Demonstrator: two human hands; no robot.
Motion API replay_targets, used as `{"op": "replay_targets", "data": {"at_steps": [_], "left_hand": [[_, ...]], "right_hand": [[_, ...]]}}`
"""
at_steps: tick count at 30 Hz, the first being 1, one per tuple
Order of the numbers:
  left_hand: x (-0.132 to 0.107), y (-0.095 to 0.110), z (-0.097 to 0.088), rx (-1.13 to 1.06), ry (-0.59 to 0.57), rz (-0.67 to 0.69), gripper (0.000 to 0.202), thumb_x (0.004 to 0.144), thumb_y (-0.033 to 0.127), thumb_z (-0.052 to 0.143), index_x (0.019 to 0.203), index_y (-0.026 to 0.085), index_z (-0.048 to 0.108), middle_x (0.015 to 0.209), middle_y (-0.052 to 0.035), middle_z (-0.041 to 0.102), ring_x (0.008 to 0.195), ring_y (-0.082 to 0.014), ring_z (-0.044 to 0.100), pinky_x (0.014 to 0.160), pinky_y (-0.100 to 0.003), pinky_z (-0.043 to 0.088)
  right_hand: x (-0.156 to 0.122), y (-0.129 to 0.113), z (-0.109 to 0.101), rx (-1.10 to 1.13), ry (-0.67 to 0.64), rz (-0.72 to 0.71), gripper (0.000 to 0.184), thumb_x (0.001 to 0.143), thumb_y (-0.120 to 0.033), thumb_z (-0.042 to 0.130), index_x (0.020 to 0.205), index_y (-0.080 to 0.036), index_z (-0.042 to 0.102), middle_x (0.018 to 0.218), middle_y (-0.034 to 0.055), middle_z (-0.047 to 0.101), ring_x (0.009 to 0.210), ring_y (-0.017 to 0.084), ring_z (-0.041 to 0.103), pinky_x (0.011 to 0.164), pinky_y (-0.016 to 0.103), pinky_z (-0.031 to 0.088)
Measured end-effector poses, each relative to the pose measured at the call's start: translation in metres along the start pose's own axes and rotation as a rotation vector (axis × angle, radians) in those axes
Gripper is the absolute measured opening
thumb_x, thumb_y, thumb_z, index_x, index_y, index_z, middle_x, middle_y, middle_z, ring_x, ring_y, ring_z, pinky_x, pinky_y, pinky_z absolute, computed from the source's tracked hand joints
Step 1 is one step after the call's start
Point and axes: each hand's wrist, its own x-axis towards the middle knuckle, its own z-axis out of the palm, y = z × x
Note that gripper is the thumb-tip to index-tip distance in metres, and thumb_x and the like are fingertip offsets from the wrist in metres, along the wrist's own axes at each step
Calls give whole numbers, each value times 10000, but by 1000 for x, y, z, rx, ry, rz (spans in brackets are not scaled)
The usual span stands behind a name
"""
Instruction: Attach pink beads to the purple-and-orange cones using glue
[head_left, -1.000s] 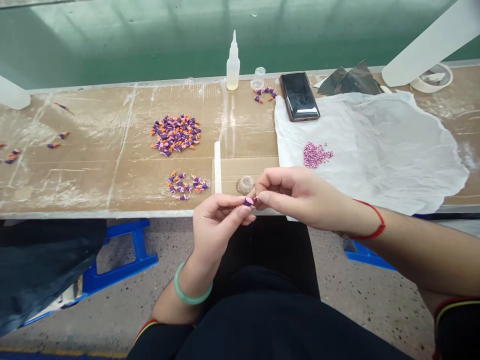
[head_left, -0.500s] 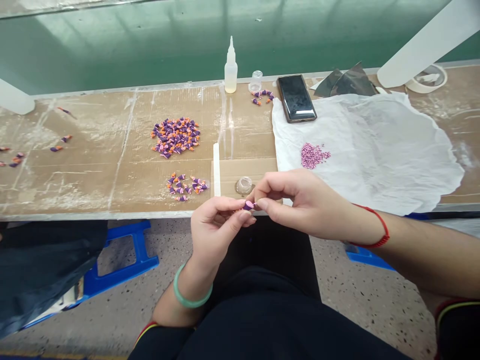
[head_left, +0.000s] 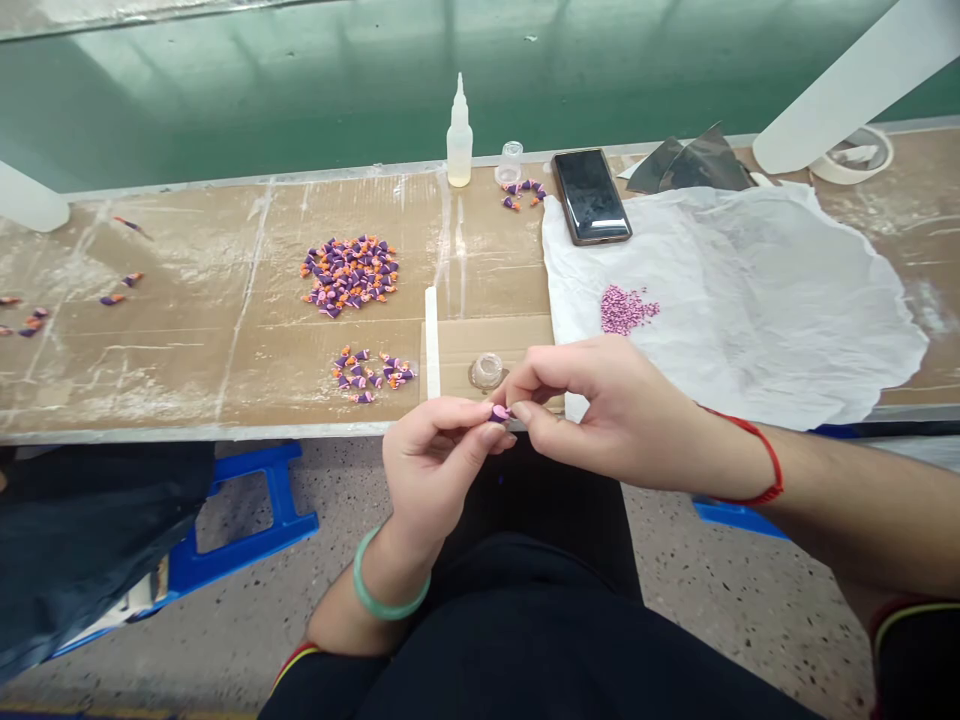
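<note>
Pinching a tiny purple-and-pink cone (head_left: 500, 413) between both hands, you hold it well below and slightly right of the squeeze bottle (head_left: 459, 125), just over the front edge of the cardboard-covered bench (head_left: 187, 385). Your left hand (head_left: 439, 465), a green bangle (head_left: 390, 587) on its wrist, has its thumb and fingertips together on the cone. Your right hand (head_left: 607, 410), a red cord bracelet (head_left: 750, 462) on its wrist, closes thumb and forefinger on it from the other side, with the two hands' fingertips almost meeting.

Around the bottle, the rest lies spread out. Just right of it stands a small clear cup (head_left: 511, 162), with a few cones (head_left: 523, 193) beside that, and further right a black phone (head_left: 590, 196) lies on a crumpled white tissue sheet (head_left: 757, 300) that also carries pink granules (head_left: 628, 310). Below and left of the bottle sits a big heap of cones (head_left: 349, 276) — purple, orange and pink — and lower still a smaller group (head_left: 371, 376). Straight below it, a white strip (head_left: 432, 340) lies beside a clear round dish (head_left: 487, 370) — both on a cardboard piece (head_left: 495, 340).
</note>
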Motion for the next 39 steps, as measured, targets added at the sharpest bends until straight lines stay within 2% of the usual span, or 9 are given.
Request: {"op": "replay_targets", "data": {"at_steps": [11,17,26,33,39], "left_hand": [[-1,0,4,50,46,72,76,804,205,813,871,209,777,798,-8,779,637,-112,738,592,-184,631],[0,2,5,-5,13,83,120,815,148,796,897,235,788,824,16,781,648,-87,738,615,-161,626],[0,1,6,64,20,141,108,827,155,784,904,231,781,807,6,763,638,-96,724,598,-182,619],[2,1,-1,153,-48,211,167,823,113,774,941,231,782,826,-9,770,700,-119,739,628,-196,621],[2,0,-4,172,-78,210,146,840,126,757,946,225,777,815,-18,768,679,-126,733,598,-203,605]], "right_hand": [[-2,-3,0,-77,83,-56,154,820,-137,550,718,-229,620,715,-50,744,593,98,671,545,211,496],[-3,-5,1,-91,101,-100,161,823,-117,557,721,-227,614,753,-48,762,623,98,692,560,204,509],[-5,-5,2,-164,126,-154,167,838,-115,535,710,-216,575,716,-34,721,598,94,647,549,200,482],[-6,-6,2,-252,78,-155,195,846,-132,521,672,-217,500,700,-8,676,622,116,626,559,217,459],[-8,-4,4,-239,63,-171,201,878,-144,502,692,-219,517,729,7,682,659,126,649,587,222,493]]}}
